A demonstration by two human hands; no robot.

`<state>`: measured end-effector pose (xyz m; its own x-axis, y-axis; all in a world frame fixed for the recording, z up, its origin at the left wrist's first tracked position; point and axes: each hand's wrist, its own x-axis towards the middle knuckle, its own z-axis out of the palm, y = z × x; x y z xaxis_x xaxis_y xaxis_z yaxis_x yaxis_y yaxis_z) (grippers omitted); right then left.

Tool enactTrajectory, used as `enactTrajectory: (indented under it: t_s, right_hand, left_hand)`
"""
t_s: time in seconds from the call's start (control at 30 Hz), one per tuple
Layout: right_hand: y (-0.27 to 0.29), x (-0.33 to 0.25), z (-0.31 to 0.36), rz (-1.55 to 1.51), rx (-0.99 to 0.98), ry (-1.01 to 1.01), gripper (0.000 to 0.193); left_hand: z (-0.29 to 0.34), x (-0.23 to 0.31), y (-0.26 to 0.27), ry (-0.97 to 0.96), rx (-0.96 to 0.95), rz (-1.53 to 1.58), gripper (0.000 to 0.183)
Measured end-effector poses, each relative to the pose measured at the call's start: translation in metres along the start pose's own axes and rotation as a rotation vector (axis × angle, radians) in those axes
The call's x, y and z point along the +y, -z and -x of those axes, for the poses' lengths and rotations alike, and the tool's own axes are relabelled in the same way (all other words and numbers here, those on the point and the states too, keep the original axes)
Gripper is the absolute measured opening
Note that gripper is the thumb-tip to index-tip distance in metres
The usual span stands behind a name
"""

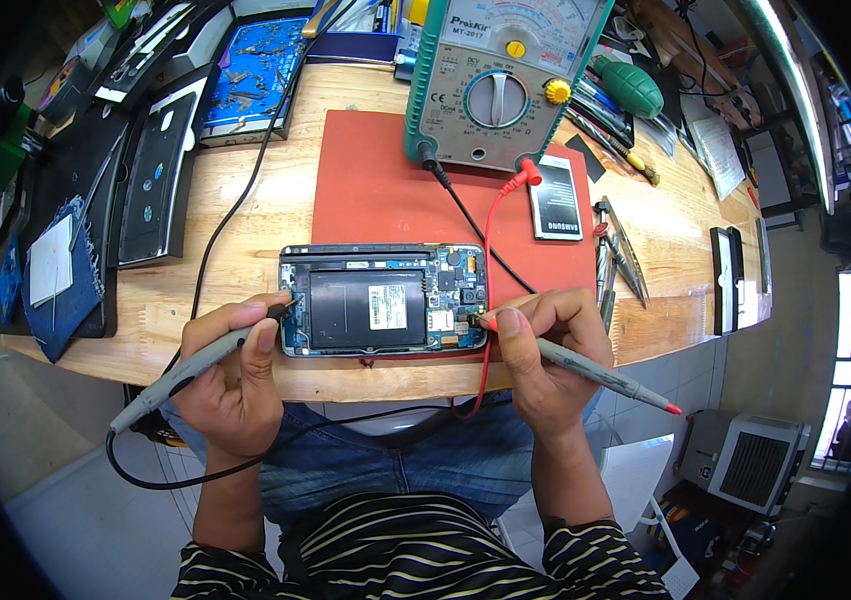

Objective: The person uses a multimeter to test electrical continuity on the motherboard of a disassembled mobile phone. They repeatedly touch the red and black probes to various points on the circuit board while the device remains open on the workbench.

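An opened smartphone (366, 310) lies sideways at the table's front edge, its circuit board and bare battery bay facing up. My left hand (231, 385) is closed round a grey test probe (181, 372) with a black cable, its tip at the phone's left end. In my right hand (551, 360) is a second grey probe (611, 378), red at both ends, whose tip meets the board near the lower right corner. Whether either tip makes contact is too small to tell. Both leads run to a green-framed analog multimeter (496, 100) behind the phone.
A red-orange mat (376, 190) lies under the multimeter and a removed phone battery (557, 205). Tweezers (628, 255) rest to the right, near a green rubber blower (629, 88). A blue parts tray (251, 75) and a dark phone panel (158, 175) occupy the left.
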<state>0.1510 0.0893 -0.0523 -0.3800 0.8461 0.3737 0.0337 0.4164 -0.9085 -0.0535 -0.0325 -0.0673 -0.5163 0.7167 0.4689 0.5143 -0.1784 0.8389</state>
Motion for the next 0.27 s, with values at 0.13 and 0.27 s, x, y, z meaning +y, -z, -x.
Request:
enactTrajectory:
  t_s: [0.13,0.27]
  right_hand:
    - [0.0001,0.0005,-0.0002,0.014,-0.002,0.008,0.020]
    - [0.0003,0.0008,0.0003,0.019,-0.002,0.008,0.020]
  left_hand:
    - [0.0003,-0.0002,-0.0004,0.003,0.005,0.015,0.012]
    - [0.0000,0.0003,-0.0002,-0.002,0.001,0.008,0.013]
